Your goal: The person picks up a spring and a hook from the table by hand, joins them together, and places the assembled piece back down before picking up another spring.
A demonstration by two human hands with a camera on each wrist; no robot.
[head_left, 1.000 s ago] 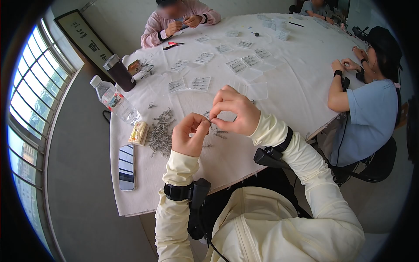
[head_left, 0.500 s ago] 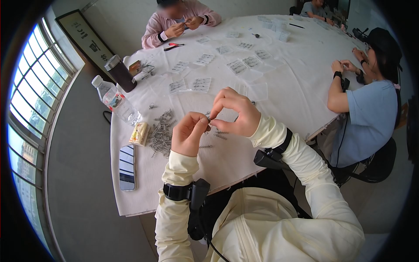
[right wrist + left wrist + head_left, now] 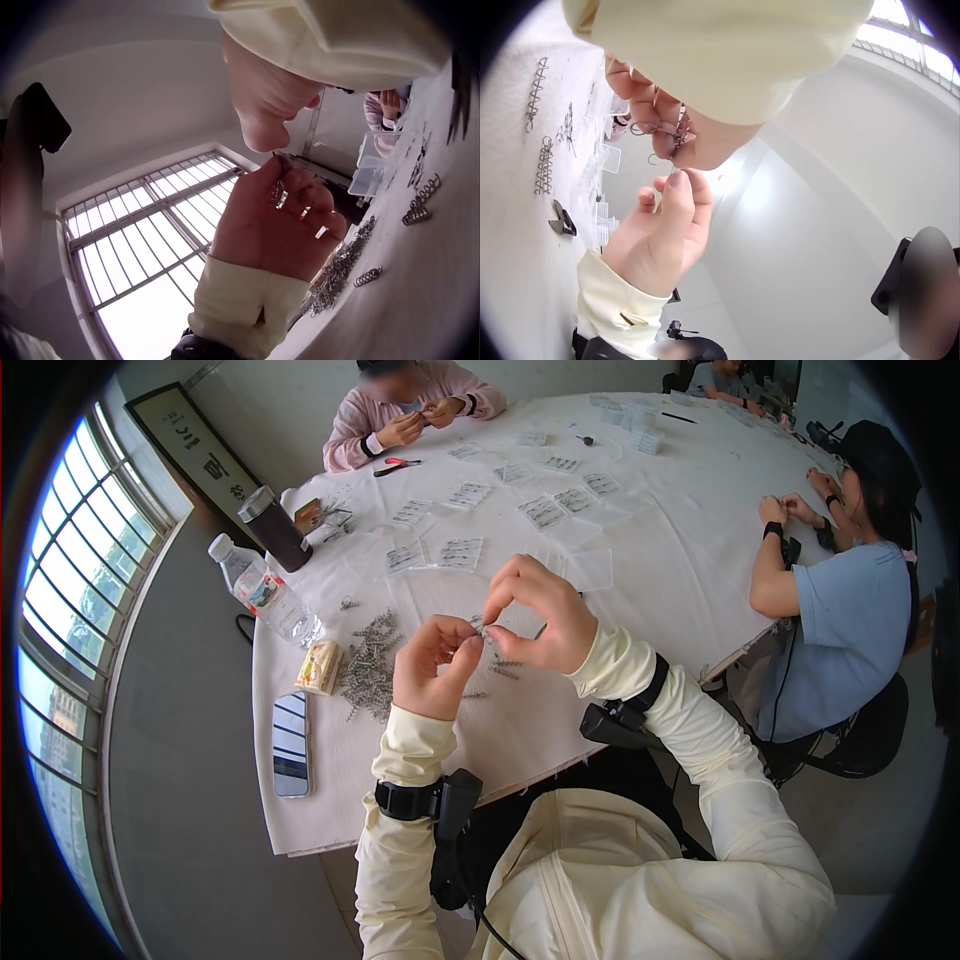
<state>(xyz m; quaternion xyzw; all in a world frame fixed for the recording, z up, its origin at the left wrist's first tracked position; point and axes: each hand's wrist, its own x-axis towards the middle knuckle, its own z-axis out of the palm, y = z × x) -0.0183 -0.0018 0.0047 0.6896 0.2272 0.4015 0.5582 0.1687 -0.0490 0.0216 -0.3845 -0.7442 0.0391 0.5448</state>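
My left hand (image 3: 430,668) and right hand (image 3: 543,622) meet fingertip to fingertip above the white-covered table. In the left wrist view the left fingers and thumb grip a small metal coil spring (image 3: 681,136) with a loop of wire sticking out. The right hand's thumb and forefinger (image 3: 678,187) pinch thin wire at its end, right below the left fingertips. The right wrist view shows the spring's coils (image 3: 280,196) between the left fingers. Several loose springs (image 3: 505,668) lie on the cloth beneath the hands, with a heap of springs (image 3: 368,672) left of them.
A phone (image 3: 291,745), tissue pack (image 3: 318,666), water bottle (image 3: 265,592) and dark flask (image 3: 275,530) stand or lie along the left side. Clear boxes of small metal pieces (image 3: 460,552) spread beyond the hands. A black tool (image 3: 562,219) lies near loose springs. Other people sit around the table.
The hands stay in place while their fingertips shift slightly. The right forefinger and thumb sit a little farther apart from the left fingertips, and more of the metal shows between them.
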